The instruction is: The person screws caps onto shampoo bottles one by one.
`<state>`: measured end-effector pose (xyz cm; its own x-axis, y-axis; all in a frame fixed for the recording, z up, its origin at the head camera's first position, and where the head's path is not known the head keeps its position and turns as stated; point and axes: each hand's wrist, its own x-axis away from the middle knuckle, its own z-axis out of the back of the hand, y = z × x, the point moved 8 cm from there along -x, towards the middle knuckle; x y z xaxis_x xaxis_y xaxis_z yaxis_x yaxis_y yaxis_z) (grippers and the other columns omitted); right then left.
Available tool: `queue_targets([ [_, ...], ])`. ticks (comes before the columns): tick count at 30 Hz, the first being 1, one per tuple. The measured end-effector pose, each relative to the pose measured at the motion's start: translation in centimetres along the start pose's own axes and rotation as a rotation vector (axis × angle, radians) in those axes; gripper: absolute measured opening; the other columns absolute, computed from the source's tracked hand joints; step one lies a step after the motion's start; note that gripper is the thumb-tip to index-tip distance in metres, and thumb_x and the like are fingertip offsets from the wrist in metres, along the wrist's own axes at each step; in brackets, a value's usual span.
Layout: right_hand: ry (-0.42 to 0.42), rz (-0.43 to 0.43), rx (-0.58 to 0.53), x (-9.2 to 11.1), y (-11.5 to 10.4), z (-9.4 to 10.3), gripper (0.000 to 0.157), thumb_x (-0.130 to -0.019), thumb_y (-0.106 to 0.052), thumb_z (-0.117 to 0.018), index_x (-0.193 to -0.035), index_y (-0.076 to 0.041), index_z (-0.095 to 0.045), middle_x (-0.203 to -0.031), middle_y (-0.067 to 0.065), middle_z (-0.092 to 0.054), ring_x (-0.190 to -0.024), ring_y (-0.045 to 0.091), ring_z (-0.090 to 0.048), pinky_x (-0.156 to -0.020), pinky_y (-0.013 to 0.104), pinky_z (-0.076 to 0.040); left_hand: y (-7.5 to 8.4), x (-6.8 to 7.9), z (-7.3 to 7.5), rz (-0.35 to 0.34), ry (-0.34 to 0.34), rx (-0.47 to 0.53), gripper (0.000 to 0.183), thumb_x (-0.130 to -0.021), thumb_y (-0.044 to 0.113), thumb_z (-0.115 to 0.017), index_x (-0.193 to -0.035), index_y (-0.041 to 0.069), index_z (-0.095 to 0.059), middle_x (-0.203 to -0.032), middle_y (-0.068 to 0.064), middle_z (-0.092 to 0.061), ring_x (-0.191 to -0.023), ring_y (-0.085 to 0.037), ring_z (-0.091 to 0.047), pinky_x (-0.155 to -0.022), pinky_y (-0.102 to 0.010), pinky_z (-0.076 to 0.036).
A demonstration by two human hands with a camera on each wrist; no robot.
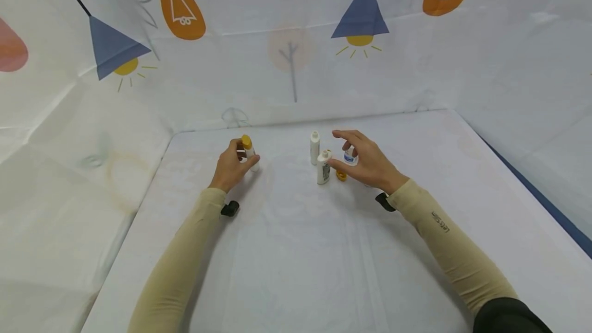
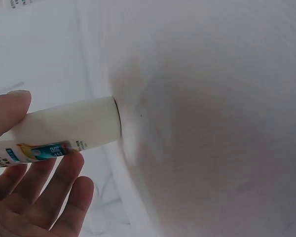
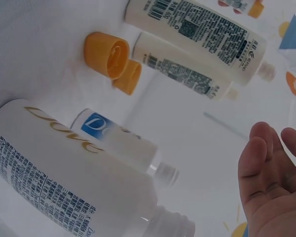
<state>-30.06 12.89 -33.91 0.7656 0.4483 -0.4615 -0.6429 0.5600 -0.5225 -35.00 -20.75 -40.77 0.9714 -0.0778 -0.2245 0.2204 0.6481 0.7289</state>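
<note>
Tan sleeves (image 1: 455,245) are covering both arms above the white-topped desk (image 1: 296,251), and a small black device (image 1: 229,208) is sitting at the left wrist. Past its cuff the left hand (image 1: 229,167) is pinching a white bottle (image 2: 74,123) between thumb and fingers; the bottle is leaning slightly, its yellow cap (image 1: 246,142) showing above the fingers. I am not able to tell whether its base is touching the desk. The right hand (image 1: 367,161) is holding nothing, thumb and fingers standing wide apart. At its thumb tip a stout white bottle (image 1: 322,169) is standing upright with a bare neck; whether the two are touching, I cannot tell. Farther out, left of that hand, a slim white bottle (image 1: 315,149) is standing. Between the right thumb and fingers a blue-labelled bottle (image 1: 350,156) is showing, and two orange caps (image 3: 99,53) are resting beside the thumb. Nearest the right wrist camera, a big Dove bottle (image 3: 64,170) is standing without a cap. Beyond both hands a printed sheet (image 1: 222,81) is hanging
</note>
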Motion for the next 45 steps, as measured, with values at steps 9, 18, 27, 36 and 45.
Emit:
queue_targets([
  [9, -0.022, -0.022, -0.025, 0.4, 0.5, -0.1, 0.068, -0.090, -0.035, -0.079, -0.148, -0.013, -0.050, -0.142, 0.007, -0.054, -0.103, 0.020, -0.055, -0.083, 0.048, -0.051, 1.8, 0.1, 1.1, -0.064, 0.116, 0.042, 0.091, -0.088, 0.049, -0.077, -0.154, 0.005, -0.034, -0.147, -0.013, -0.045, -0.136, -0.029, -0.042, -0.111, -0.046, -0.036],
  [18, -0.040, -0.080, -0.029, 0.7, 0.8, -0.2, 0.074, -0.092, -0.036, -0.077, -0.153, -0.011, -0.042, -0.148, 0.010, -0.049, -0.112, 0.031, -0.056, -0.092, 0.053, -0.048, 10.3, 2.0, 2.1, -0.510, 0.432, 0.072, 0.051, -0.096, 0.025, -0.073, -0.135, -0.001, -0.053, -0.135, -0.011, -0.055, -0.127, -0.026, -0.046, -0.106, -0.044, -0.037],
  [27, -0.116, -0.146, -0.030, 1.0, 1.7, -1.5, 0.086, -0.093, -0.037, -0.076, -0.159, -0.008, -0.030, -0.149, 0.017, -0.045, -0.117, 0.040, -0.056, -0.097, 0.053, -0.046, 12.6, 2.5, -4.6, -0.460, 0.076, 0.049, 0.056, -0.098, 0.032, -0.070, -0.141, 0.002, -0.049, -0.135, -0.011, -0.056, -0.126, -0.022, -0.051, -0.101, -0.042, -0.044],
  [36, -0.247, -0.254, -0.024, 2.1, 2.7, -3.1, 0.087, -0.095, -0.041, -0.072, -0.160, -0.006, -0.025, -0.152, 0.023, -0.042, -0.131, 0.042, -0.049, -0.106, 0.056, -0.040, 11.9, 2.3, -8.6, -0.354, -0.106, 0.070, 0.060, -0.098, 0.037, -0.070, -0.143, 0.006, -0.049, -0.137, -0.009, -0.057, -0.124, -0.021, -0.052, -0.099, -0.040, -0.045],
  [45, -0.334, -0.292, -0.011, 3.3, 3.2, -4.5, 0.083, -0.098, -0.039, -0.069, -0.158, -0.002, -0.026, -0.155, 0.026, -0.038, -0.139, 0.042, -0.039, -0.111, 0.058, -0.034, 11.8, 2.1, -9.5, -0.337, -0.142, 0.088, 0.061, -0.097, 0.038, -0.071, -0.144, 0.005, -0.048, -0.130, -0.007, -0.062, -0.121, -0.021, -0.055, -0.096, -0.040, -0.048],
])
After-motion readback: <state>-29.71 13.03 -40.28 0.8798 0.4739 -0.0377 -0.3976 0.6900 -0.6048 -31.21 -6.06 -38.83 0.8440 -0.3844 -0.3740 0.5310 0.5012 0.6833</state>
